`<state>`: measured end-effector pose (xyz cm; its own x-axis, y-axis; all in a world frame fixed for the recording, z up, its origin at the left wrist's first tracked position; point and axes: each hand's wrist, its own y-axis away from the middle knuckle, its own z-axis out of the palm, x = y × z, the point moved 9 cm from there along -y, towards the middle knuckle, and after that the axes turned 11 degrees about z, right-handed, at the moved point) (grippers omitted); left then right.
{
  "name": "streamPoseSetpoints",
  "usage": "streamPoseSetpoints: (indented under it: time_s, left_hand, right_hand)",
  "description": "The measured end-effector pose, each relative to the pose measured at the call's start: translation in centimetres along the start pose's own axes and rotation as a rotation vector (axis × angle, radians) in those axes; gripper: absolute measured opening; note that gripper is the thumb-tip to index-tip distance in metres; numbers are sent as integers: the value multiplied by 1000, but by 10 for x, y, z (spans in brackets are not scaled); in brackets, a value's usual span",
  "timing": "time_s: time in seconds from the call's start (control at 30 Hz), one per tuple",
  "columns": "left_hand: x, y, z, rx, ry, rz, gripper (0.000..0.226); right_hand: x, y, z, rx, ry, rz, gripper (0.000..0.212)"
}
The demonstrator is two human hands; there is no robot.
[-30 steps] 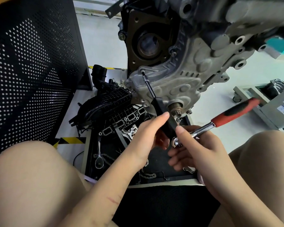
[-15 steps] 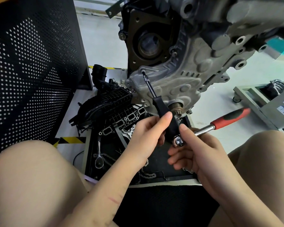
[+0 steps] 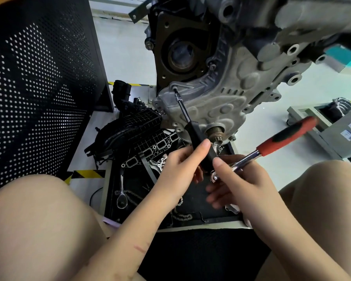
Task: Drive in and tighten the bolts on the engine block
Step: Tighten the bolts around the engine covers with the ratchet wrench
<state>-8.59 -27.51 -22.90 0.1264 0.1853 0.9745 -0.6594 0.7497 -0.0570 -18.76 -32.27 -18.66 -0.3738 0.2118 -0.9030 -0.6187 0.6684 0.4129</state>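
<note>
- The grey cast-aluminium engine block [image 3: 221,94] hung above my knees, and I take it as the landmark for everything here.
- A long black-handled driver extension with a thin steel shaft [image 3: 193,128] ran from my hands up to a bolt [image 3: 174,89] at the block's lower left corner, just below the dark round seal housing.
- My left hand [image 3: 182,167] curled round the black handle below the block, thumb laid along it; that grip was closed on the extension.
- My right hand [image 3: 237,183] pinched the chrome head of the red-and-black-handled ratchet wrench [image 3: 272,147], which met the butt of the extension. The thumb lay on top and the lower fingers were loosely spread. The red handle pointed away to the right of the block.
- I judged the step to be swinging the ratchet to run that corner bolt home.
- To do it well, I judged the left hand should hold the shaft in line with the bolt's axis, since a long extension tilts off the head easily.
- The right hand should press the ratchet head onto the extension while swinging, then shift out to the red handle for final torque.
- A spare chrome ratchet [image 3: 121,196] lay in the black parts tray [image 3: 107,191] on the floor beneath the block.
</note>
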Motion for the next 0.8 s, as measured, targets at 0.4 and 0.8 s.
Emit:
streamPoseSetpoints:
  time_s: [0.4, 0.8]
  left_hand:
    - [1, 2, 9, -62, 169, -102, 41]
    - [-5, 5, 14, -18, 182, -186, 48]
  right_hand:
    - [31, 1, 24, -283, -465, 481, 36]
    - [11, -1, 9, -69, -111, 108, 28]
